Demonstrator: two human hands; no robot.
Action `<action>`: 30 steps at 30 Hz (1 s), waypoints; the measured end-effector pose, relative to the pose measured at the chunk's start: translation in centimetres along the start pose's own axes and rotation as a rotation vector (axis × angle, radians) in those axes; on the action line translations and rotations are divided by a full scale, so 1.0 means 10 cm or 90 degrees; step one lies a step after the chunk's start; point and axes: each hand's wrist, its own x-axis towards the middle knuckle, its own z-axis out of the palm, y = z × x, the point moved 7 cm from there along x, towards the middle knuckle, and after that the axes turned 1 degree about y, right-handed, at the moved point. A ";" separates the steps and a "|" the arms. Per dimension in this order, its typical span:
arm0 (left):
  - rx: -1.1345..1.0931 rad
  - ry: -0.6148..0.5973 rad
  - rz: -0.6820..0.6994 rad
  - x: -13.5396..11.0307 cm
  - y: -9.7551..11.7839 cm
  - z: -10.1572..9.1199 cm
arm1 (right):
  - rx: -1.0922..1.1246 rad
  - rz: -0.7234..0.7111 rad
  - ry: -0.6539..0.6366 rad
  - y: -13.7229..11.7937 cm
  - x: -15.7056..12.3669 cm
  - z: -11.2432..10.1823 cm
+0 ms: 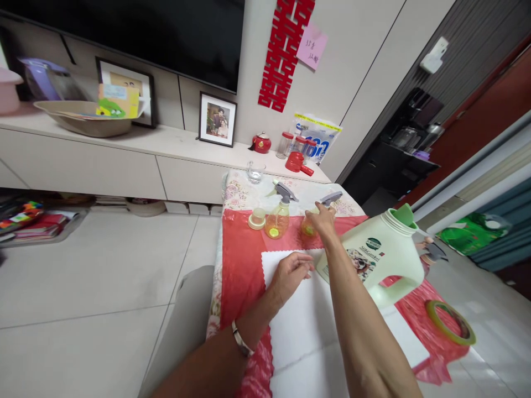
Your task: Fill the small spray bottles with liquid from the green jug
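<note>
My right hand [322, 219] is wrapped round the upper part of a spray bottle [307, 228] with a grey trigger head, at the far side of the table. Yellowish liquid shows low in that bottle, which is partly hidden by my fingers. Beside it on the left stands a second spray bottle [277, 221], upright, also with a grey trigger. A pale cap [257, 219] sits left of this one. My left hand [291, 272] hovers over a white sheet [296, 331], fingers loosely bent and nothing visible in them. A big pale green detergent jug [373, 251] stands uncapped behind my right forearm.
Red plastic film [238, 260] covers much of the flowered tablecloth [236, 193]. A roll of tape [451, 322] lies at the right; another trigger sprayer [433, 253] is partly hidden behind the jug. A glass cup [255, 172] stands at the back, near the cabinet [178, 149].
</note>
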 end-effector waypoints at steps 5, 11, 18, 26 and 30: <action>0.151 0.063 0.101 0.01 0.02 -0.06 | 0.080 -0.044 0.012 -0.09 -0.22 -0.26; 0.400 0.311 0.408 -0.24 0.34 -0.13 | 0.162 -0.216 -0.008 -0.27 -0.88 -0.86; 0.468 0.267 0.485 -0.38 0.38 0.08 | 0.258 -0.243 -0.124 -0.15 -1.55 -0.88; 0.347 0.072 0.301 -0.30 0.20 0.19 | 0.408 -0.191 -0.074 0.21 -1.77 -0.72; 0.318 0.068 0.222 -0.27 0.13 0.18 | 0.580 -0.081 0.059 0.48 -1.77 -0.71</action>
